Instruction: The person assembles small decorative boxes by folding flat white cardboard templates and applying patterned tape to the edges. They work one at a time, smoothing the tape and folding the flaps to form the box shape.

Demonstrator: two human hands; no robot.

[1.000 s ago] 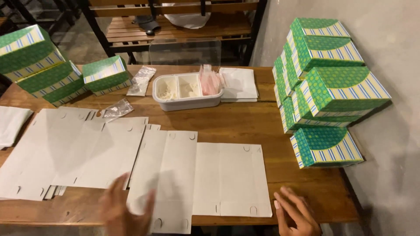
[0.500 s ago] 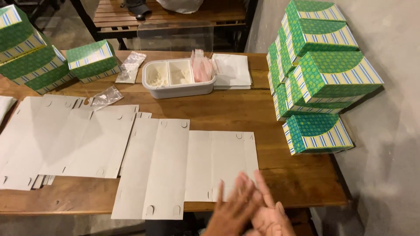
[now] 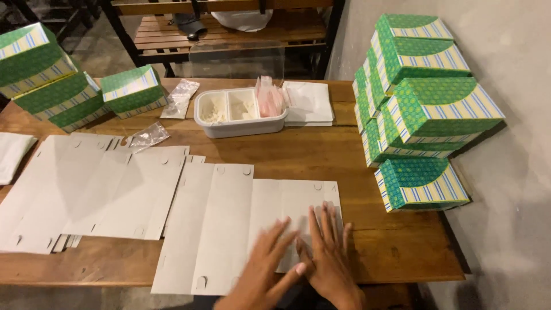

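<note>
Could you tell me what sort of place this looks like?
Probably a small packing workshop: flat box blanks lie on a wooden table, finished green boxes are stacked against the wall, and a divided tray holds small items.

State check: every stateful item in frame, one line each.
flat carton blank: unfolded, plain side up
left hand: open, flat on the blank
right hand: open, flat on the blank
stacked blanks: flat, unfolded
green boxes: folded, closed, stacked
white tray: open, compartments filled

left hand (image 3: 265, 270) flat, fingers spread | right hand (image 3: 328, 258) flat, thumbs touching
</note>
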